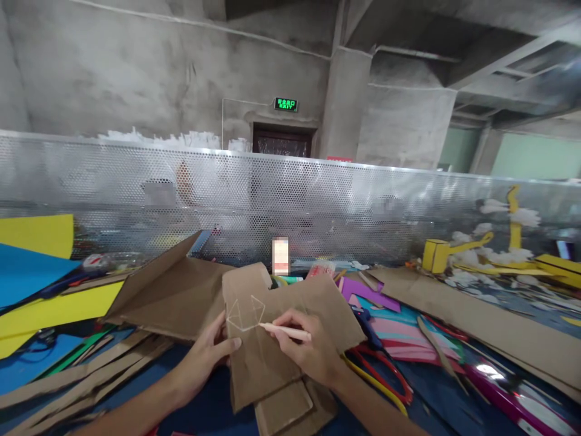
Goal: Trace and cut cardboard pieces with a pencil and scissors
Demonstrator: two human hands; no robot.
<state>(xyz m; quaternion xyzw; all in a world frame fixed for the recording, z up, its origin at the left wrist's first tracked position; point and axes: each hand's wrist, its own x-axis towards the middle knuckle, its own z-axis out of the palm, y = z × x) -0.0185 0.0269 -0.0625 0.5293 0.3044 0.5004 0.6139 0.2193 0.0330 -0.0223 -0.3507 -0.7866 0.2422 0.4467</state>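
A piece of brown cardboard (267,369) with an uneven outline lies tilted in front of me, over smaller cardboard pieces (290,406). Pale lines on its upper left form two pointed shapes joined by a curve. My left hand (213,345) grips its left edge, thumb on top and the other fingers mostly hidden behind. In my right hand (304,345) a light-coloured marker pen (288,331) is pinched, its tip touching the cardboard at the right end of the lowest line.
A folded cardboard box piece (177,297) and cardboard strips (104,369) lie left. To the right are red-handled scissors (390,375), coloured foam sheets (408,339), a long cardboard sheet (490,321) and a purple-and-white device (517,399). A perforated metal panel (354,212) stands behind the table.
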